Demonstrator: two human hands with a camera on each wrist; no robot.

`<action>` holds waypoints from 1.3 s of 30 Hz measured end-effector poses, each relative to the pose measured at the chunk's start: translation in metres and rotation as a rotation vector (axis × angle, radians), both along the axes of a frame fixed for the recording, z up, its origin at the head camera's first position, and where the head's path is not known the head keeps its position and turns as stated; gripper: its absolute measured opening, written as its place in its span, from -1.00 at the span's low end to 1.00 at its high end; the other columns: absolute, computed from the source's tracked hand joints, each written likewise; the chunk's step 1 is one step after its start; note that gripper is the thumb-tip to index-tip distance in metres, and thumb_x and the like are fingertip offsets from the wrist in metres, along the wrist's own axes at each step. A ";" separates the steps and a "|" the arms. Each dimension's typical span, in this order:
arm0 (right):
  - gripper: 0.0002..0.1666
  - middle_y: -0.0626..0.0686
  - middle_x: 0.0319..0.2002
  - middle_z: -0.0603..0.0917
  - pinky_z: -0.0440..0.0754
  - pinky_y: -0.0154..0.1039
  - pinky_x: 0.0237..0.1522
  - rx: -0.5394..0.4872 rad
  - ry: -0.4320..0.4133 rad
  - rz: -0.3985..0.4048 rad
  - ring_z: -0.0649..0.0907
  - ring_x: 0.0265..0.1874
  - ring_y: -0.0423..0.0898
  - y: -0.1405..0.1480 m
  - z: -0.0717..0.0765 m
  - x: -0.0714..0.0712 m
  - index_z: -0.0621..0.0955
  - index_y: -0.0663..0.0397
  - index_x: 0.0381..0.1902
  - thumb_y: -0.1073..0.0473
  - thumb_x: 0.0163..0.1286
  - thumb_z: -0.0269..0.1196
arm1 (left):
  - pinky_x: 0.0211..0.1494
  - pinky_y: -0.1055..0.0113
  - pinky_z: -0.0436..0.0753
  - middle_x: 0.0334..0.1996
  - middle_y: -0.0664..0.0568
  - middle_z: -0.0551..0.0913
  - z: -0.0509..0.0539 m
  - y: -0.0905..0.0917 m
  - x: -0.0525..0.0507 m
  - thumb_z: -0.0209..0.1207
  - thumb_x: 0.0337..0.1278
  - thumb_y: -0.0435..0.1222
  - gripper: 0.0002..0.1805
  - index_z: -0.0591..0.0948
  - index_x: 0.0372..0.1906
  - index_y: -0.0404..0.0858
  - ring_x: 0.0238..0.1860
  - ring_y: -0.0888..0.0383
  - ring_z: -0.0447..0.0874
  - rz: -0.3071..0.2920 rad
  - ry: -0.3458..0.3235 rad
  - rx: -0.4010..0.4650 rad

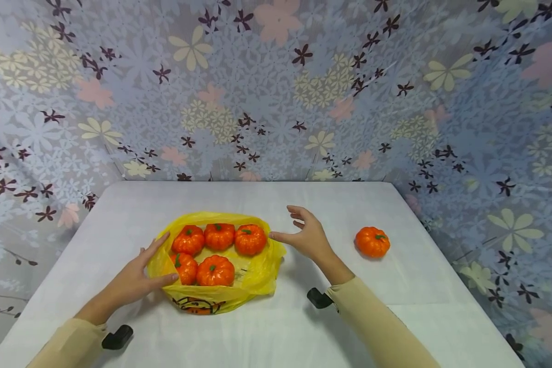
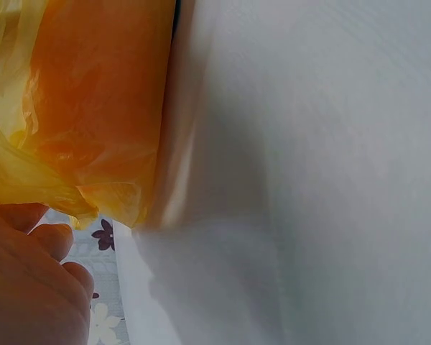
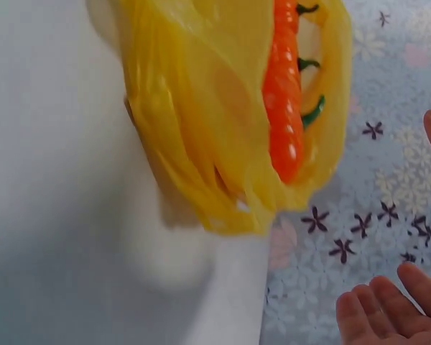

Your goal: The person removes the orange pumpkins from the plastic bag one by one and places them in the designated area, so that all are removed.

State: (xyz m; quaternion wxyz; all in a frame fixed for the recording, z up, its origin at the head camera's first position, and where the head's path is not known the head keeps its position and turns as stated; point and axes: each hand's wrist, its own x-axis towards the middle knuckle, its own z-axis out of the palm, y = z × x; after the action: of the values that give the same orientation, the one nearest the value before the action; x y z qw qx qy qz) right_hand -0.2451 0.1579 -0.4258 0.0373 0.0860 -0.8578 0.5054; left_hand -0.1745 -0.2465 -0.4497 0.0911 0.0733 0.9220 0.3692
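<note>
A yellow plastic bag (image 1: 257, 278) lies wide-mouthed on the white table, with several small orange pumpkins (image 1: 216, 271) inside. My left hand (image 1: 131, 281) is at the bag's left side, thumb and fingers spread along its rim; in the left wrist view its fingers (image 2: 54, 241) touch or nearly touch the plastic. Just beyond the bag's right rim, my right hand (image 1: 308, 237) is raised with fingers spread and holds nothing. Its thumb tip is close to the rim; whether they touch I cannot tell. Further right, one more pumpkin (image 1: 372, 242) rests alone on the table.
The white table (image 1: 395, 327) reaches back to a curtain (image 1: 267, 102) patterned with flowers, which also hangs along both sides. A dark wrist camera (image 1: 319, 298) juts from the right sleeve, and another wrist camera (image 1: 117, 337) from the left sleeve.
</note>
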 end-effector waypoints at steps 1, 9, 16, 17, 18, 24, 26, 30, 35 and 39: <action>0.07 0.09 0.35 0.48 0.46 0.02 0.33 -0.010 -0.005 0.007 0.48 0.31 0.13 -0.003 -0.002 0.001 0.45 0.08 0.38 -0.17 -0.03 0.62 | 0.16 -0.67 -0.03 0.55 -0.44 -0.15 0.000 0.000 0.001 0.35 0.11 0.15 0.13 -0.09 0.65 0.14 0.41 -0.68 -0.27 0.001 -0.001 0.001; -0.02 0.10 0.29 0.54 0.50 -0.03 0.30 -0.065 -0.005 0.061 0.53 0.25 0.12 -0.025 -0.012 0.005 0.50 0.13 0.33 -0.07 -0.01 0.63 | 0.20 -0.65 -0.03 0.56 -0.41 -0.14 -0.001 -0.001 0.001 0.35 0.11 0.15 0.13 -0.09 0.64 0.18 0.42 -0.65 -0.27 0.002 0.000 0.008; -0.10 0.15 0.26 0.56 0.51 -0.03 0.29 -0.077 -0.037 0.091 0.55 0.23 0.12 -0.040 -0.019 0.006 0.52 0.18 0.30 0.00 0.05 0.61 | 0.19 -0.66 -0.05 0.55 -0.43 -0.16 0.001 0.000 0.003 0.35 0.12 0.14 0.13 -0.09 0.65 0.16 0.42 -0.66 -0.29 0.007 -0.010 0.017; -0.10 0.15 0.25 0.56 0.51 -0.03 0.29 -0.077 -0.047 0.092 0.55 0.23 0.11 -0.041 -0.019 0.007 0.52 0.18 0.30 -0.01 0.06 0.61 | 0.20 -0.65 -0.06 0.55 -0.43 -0.16 0.002 0.000 0.003 0.35 0.11 0.14 0.13 -0.08 0.65 0.15 0.42 -0.66 -0.29 0.006 -0.008 0.019; -0.11 0.15 0.25 0.56 0.51 -0.04 0.29 -0.080 -0.053 0.096 0.55 0.23 0.10 -0.042 -0.019 0.007 0.52 0.19 0.30 0.00 0.06 0.61 | 0.20 -0.65 -0.06 0.55 -0.44 -0.16 0.002 0.000 0.004 0.35 0.11 0.14 0.13 -0.08 0.65 0.14 0.42 -0.66 -0.29 0.005 -0.005 0.020; -0.11 0.12 0.25 0.56 0.51 -0.08 0.29 -0.075 -0.066 0.086 0.54 0.24 0.06 -0.047 -0.023 0.005 0.52 0.18 0.30 0.01 0.06 0.61 | 0.22 -0.64 -0.04 0.55 -0.44 -0.14 0.002 -0.001 0.002 0.35 0.11 0.14 0.12 -0.07 0.65 0.13 0.42 -0.65 -0.27 0.005 0.009 0.010; -0.10 0.12 0.26 0.55 0.50 -0.08 0.30 -0.069 -0.068 0.084 0.53 0.25 0.06 -0.048 -0.025 0.003 0.51 0.17 0.31 0.01 0.06 0.61 | 0.21 -0.64 -0.03 0.55 -0.44 -0.14 0.001 -0.001 0.002 0.35 0.11 0.15 0.13 -0.07 0.65 0.13 0.42 -0.66 -0.27 0.008 0.005 0.002; -0.08 0.11 0.28 0.54 0.52 -0.05 0.28 -0.052 -0.093 0.069 0.54 0.25 0.10 -0.050 -0.029 0.002 0.50 0.14 0.33 -0.02 0.05 0.61 | 0.21 -0.64 -0.02 0.55 -0.43 -0.14 -0.001 -0.001 0.000 0.34 0.11 0.18 0.13 -0.08 0.65 0.14 0.42 -0.65 -0.26 0.012 -0.005 -0.009; -0.02 0.12 0.30 0.53 0.53 -0.01 0.27 -0.026 -0.107 0.049 0.54 0.23 0.14 -0.054 -0.035 0.001 0.50 0.11 0.35 -0.07 0.00 0.63 | 0.23 -0.63 -0.04 0.55 -0.42 -0.14 -0.002 -0.002 0.000 0.35 0.10 0.17 0.13 -0.07 0.65 0.14 0.43 -0.64 -0.27 0.009 0.000 0.005; 0.01 0.15 0.30 0.52 0.52 0.00 0.27 0.000 -0.072 0.053 0.53 0.23 0.15 -0.057 -0.038 -0.001 0.48 0.16 0.36 -0.07 0.00 0.63 | 0.25 -0.62 -0.06 0.55 -0.42 -0.13 -0.001 -0.002 0.001 0.36 0.10 0.15 0.12 -0.04 0.64 0.12 0.44 -0.64 -0.27 0.002 0.016 0.014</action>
State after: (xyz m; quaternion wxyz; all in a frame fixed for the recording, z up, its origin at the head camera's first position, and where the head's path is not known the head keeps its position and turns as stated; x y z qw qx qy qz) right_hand -0.2460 0.1006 -0.4641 -0.0070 0.0904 -0.8559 0.5091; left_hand -0.1739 -0.2485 -0.4509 0.0830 0.0757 0.9202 0.3751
